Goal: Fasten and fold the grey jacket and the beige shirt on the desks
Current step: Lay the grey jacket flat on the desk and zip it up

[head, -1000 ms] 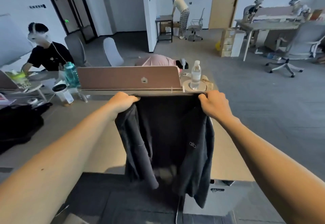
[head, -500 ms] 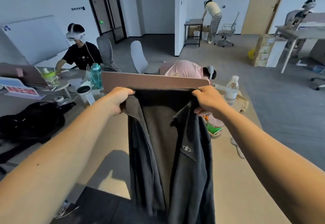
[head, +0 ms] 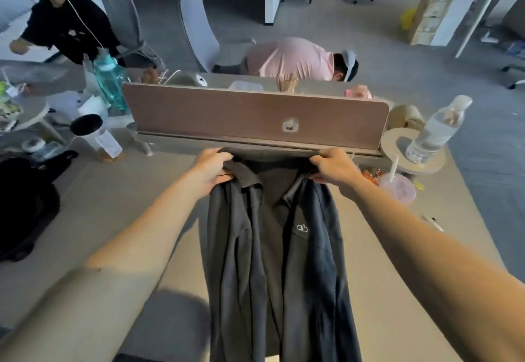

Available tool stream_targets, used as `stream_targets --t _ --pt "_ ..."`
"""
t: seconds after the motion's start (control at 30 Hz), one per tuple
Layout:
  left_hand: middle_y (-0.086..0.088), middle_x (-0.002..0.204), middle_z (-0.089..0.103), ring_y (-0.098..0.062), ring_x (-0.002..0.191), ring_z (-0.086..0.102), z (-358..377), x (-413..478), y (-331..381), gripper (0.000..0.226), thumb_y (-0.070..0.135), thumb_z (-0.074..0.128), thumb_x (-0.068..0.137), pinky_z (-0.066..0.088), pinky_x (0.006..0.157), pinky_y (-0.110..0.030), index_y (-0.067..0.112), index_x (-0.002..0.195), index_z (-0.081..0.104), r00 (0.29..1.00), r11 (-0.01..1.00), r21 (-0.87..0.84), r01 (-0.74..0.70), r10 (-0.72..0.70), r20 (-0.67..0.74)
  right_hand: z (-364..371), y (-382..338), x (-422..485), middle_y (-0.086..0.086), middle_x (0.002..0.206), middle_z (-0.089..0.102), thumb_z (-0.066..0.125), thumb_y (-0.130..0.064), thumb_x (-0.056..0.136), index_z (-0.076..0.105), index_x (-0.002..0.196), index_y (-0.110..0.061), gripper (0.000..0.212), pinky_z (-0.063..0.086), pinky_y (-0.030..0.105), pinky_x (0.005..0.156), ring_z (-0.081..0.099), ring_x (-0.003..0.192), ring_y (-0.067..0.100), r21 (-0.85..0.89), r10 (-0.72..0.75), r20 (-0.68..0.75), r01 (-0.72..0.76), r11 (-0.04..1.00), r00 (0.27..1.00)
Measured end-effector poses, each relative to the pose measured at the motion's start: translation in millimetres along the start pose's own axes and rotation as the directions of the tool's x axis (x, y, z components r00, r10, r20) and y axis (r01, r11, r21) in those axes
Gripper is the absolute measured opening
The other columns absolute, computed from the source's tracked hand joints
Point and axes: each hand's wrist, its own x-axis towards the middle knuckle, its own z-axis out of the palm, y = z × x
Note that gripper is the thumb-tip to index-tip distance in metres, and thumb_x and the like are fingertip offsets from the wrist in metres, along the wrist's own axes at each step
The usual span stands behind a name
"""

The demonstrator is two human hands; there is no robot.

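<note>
The grey jacket (head: 272,270) hangs unfastened in front of me over the beige desk (head: 113,219), its front open and a small white logo on the right chest. My left hand (head: 211,169) grips the left shoulder by the collar. My right hand (head: 333,167) grips the right shoulder. Both hands hold it up just in front of the brown desk divider (head: 255,117). The jacket's hem runs out of the bottom of the view. The beige shirt is not in sight.
A black bag (head: 25,202) lies at the desk's left. A water bottle (head: 434,130) stands on a round stand at the right, with a pink cup (head: 397,188) beside it. A teal bottle (head: 109,80) and a cup stand left of the divider. Two people sit behind.
My head has tilted down, so the divider and desk sit lower in view. Both hands have kept their hold and carried the jacket forward over the desk, where it hangs straighter.
</note>
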Motion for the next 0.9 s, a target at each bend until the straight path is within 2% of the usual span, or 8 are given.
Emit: stream_targets --t 0.1,0.27,0.37,0.5,0.6,0.67,0.77,0.9 --pt "-0.006 0.102 0.065 -0.019 0.087 0.064 -6 55 -26 0.012 0.012 0.049 0.1 0.052 0.078 -0.033 0.018 0.098 0.06 0.996 0.997 -0.012 0.077 -0.076 0.045 27 31 41 0.007 0.066 0.064 0.056 -0.023 0.081 0.067 0.075 -0.002 0.025 0.056 0.051 0.078 0.07 0.077 0.034 -0.049 0.076 -0.05 -0.079 0.996 0.996" --pt "-0.003 0.109 0.064 -0.017 0.095 0.064 -4 118 -71 0.012 0.017 0.048 0.103 0.05 0.089 -0.035 0.023 0.102 0.059 0.984 0.991 0.003 0.132 -0.131 0.118 65 83 82 -0.007 0.063 0.058 0.055 -0.027 0.083 0.065 0.071 -0.02 0.017 0.042 0.033 0.065 0.055 0.072 0.021 -0.044 0.138 -0.038 -0.14 0.989 0.99" --pt "0.001 0.12 0.06 -0.023 0.11 0.061 -1 140 -100 0.02 0.021 0.051 0.103 0.048 0.091 -0.035 0.025 0.123 0.053 0.974 0.987 0.038 0.154 -0.158 0.165 79 101 82 -0.001 0.08 0.066 0.055 -0.012 0.096 0.07 0.095 -0.015 0.015 0.048 0.029 0.072 0.06 0.078 0.017 -0.001 0.138 -0.067 -0.139 0.99 0.988" --pt "0.006 0.129 0.052 -0.021 0.112 0.06 -5 149 -142 0.066 0.019 0.06 0.098 0.05 0.091 -0.038 0.035 0.152 0.025 0.975 0.987 0.081 0.142 -0.154 0.162 87 129 68 0.01 0.114 0.06 0.055 0.002 0.095 0.055 0.129 0.001 0.035 0.05 0.014 0.083 0.06 0.095 0.009 -0.048 0.139 -0.009 -0.139 0.989 0.99" --pt "0.007 0.13 0.052 -0.011 0.117 0.058 -16 142 -177 0.069 0.02 0.068 0.091 0.052 0.082 -0.03 0.033 0.149 0.032 0.992 0.985 0.146 0.091 -0.103 0.079 87 161 51 0.014 0.121 0.064 0.061 -0.016 0.081 0.059 0.127 -0.008 0.046 0.049 0.044 0.099 0.061 0.108 0.029 -0.139 0.133 0.016 -0.129 0.982 0.991" --pt "0.001 0.131 0.056 -0.007 0.107 0.06 -24 130 -199 0.063 0.021 0.071 0.088 0.052 0.086 -0.028 0.026 0.143 0.041 0.998 0.976 0.21 0.052 -0.057 0.018 83 190 36 0.012 0.106 0.066 0.057 -0.024 0.072 0.062 0.117 -0.01 0.048 0.051 0.043 0.086 0.062 0.096 0.031 -0.23 0.16 0.005 -0.155 0.961 0.987" --pt "-0.005 0.122 0.055 -0.013 0.091 0.056 -35 100 -226 0.053 0.014 0.072 0.086 0.044 0.083 -0.022 0.016 0.134 0.048 0.997 0.953 0.298 0.055 -0.037 -0.065 80 215 -2 0.015 0.116 0.064 0.065 -0.017 0.077 0.06 0.127 -0.011 0.051 0.048 0.043 0.097 0.059 0.11 0.035 -0.361 0.234 0.001 -0.218 0.907 0.972" --pt "-0.014 0.124 0.055 -0.03 0.114 0.054 -52 53 -270 0.048 0.007 0.073 0.082 0.042 0.104 -0.042 0.012 0.124 0.052 0.988 0.903 0.408 0.132 -0.089 -0.123 79 251 -43 0.019 0.126 0.057 0.066 -0.006 0.082 0.055 0.134 -0.009 0.054 0.037 0.031 0.103 0.051 0.121 0.034 -0.424 0.281 -0.008 -0.258 0.868 0.96"
